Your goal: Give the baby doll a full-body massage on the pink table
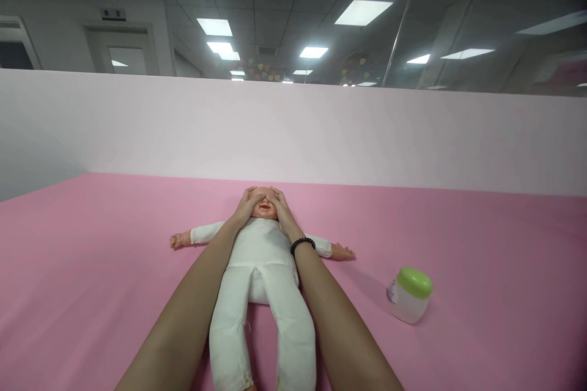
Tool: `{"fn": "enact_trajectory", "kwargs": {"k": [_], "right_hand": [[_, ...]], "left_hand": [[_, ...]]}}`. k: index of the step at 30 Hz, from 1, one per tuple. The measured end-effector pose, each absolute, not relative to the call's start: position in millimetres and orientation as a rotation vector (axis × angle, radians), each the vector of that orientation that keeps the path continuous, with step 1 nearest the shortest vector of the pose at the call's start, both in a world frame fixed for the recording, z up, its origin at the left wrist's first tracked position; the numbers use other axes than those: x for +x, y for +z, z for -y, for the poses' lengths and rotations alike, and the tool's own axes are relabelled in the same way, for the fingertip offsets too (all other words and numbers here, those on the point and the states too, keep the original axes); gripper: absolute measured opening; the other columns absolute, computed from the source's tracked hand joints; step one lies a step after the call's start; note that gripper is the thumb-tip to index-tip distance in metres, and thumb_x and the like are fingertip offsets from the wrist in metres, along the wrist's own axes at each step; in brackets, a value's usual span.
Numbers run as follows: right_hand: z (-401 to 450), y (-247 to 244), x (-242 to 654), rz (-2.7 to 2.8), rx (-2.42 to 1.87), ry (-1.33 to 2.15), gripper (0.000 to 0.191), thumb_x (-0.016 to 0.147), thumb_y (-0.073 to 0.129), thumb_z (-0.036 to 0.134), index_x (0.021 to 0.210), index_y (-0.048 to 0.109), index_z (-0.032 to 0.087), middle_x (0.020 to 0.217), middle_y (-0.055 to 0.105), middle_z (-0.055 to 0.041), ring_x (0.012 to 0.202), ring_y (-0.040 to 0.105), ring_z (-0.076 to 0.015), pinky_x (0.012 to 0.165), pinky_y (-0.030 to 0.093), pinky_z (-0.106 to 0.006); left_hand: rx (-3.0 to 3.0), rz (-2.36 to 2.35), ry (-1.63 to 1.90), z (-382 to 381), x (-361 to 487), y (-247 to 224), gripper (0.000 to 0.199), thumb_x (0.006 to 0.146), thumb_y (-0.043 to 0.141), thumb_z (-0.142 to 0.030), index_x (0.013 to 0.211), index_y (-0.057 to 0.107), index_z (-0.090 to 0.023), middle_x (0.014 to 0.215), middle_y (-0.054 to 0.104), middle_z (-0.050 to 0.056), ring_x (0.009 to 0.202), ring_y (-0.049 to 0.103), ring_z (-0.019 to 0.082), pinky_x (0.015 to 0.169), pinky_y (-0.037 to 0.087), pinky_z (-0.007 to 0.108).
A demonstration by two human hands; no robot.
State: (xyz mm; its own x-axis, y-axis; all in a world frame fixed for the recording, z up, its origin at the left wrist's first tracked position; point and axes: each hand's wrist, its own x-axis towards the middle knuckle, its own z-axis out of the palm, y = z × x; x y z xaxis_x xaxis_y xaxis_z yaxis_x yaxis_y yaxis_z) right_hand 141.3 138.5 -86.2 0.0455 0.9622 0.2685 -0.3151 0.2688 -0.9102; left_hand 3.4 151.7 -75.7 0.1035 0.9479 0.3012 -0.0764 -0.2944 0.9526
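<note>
A baby doll (263,241) with a white cloth body lies on its back on the pink surface, its arms stretched out to both sides. My left hand (247,203) cups the left side of the doll's head, the thumb lying across its face near the eye. On the other side, my right hand (281,206) holds the head in the same way, thumb over the eye area. The doll's nose and mouth show between my thumbs; its eyes are covered. A dark beaded bracelet (302,244) circles my right wrist.
A jar (410,295) with a green lid and a clear body stands on the pink mat (495,269) to the right of the doll. Behind the mat rises a low white wall (293,131), with glass panes above it.
</note>
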Motion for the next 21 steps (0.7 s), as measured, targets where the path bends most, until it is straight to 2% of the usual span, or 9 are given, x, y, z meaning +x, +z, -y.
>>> {"fn": "enact_trajectory", "kwargs": {"k": [6,9,11,15,18,21], "right_hand": [[-142.5,-85.7,141.4,1.082,-0.774,1.147,0.043,0.092,0.056,0.032,0.134,0.051,0.024,0.131,0.056,-0.0047,0.117,0.055,-0.0186,0.100,0.048,-0.034],[-144.4,-84.5,144.3,1.095,-0.752,1.169,0.040,0.095,0.059,0.035,0.131,0.054,0.019,0.132,0.055,-0.0092,0.115,0.057,-0.0232,0.098,0.050,-0.043],[-143.4,-84.3,148.1,1.118,-0.735,1.199,0.040,0.095,0.062,0.037,0.130,0.055,0.017,0.130,0.056,-0.0106,0.113,0.059,-0.0251,0.094,0.052,-0.046],[-136.1,-86.6,158.7,1.174,-0.707,1.266,0.040,0.095,0.062,0.037,0.129,0.056,0.018,0.130,0.056,-0.0104,0.113,0.059,-0.0250,0.094,0.052,-0.046],[-129.9,-88.4,165.7,1.204,-0.694,1.301,0.041,0.095,0.063,0.037,0.130,0.056,0.018,0.131,0.056,-0.0105,0.115,0.059,-0.0255,0.095,0.052,-0.047],[-126.3,-88.3,169.4,1.218,-0.688,1.321,0.040,0.095,0.063,0.036,0.130,0.056,0.018,0.131,0.056,-0.0104,0.114,0.059,-0.0253,0.095,0.052,-0.046]], "left_hand": [[1.394,-0.932,1.356,-152.0,6.8,-72.4,0.051,0.080,0.062,-0.039,0.125,0.049,-0.019,0.122,0.059,0.011,0.115,0.059,0.025,0.100,0.046,0.036],[1.390,-0.922,1.356,-150.9,7.2,-70.4,0.052,0.081,0.059,-0.038,0.127,0.049,-0.017,0.130,0.057,0.013,0.122,0.056,0.026,0.104,0.043,0.036],[1.410,-0.894,1.334,-149.4,2.8,-71.7,0.056,0.084,0.059,-0.041,0.132,0.047,-0.017,0.139,0.052,0.014,0.129,0.051,0.027,0.109,0.039,0.036],[1.470,-0.779,1.171,-141.7,-14.5,-76.7,0.082,0.082,0.070,-0.049,0.151,0.032,-0.028,0.153,0.041,0.011,0.138,0.044,0.028,0.114,0.036,0.040],[1.495,-0.731,1.039,-131.7,-24.5,-75.6,0.111,0.070,0.085,-0.041,0.157,0.016,-0.038,0.159,0.032,0.011,0.137,0.046,0.032,0.112,0.040,0.047],[1.487,-0.696,0.987,-120.8,-27.1,-69.2,0.124,0.064,0.090,-0.035,0.158,0.009,-0.040,0.161,0.028,0.012,0.137,0.047,0.032,0.111,0.042,0.048]]}}
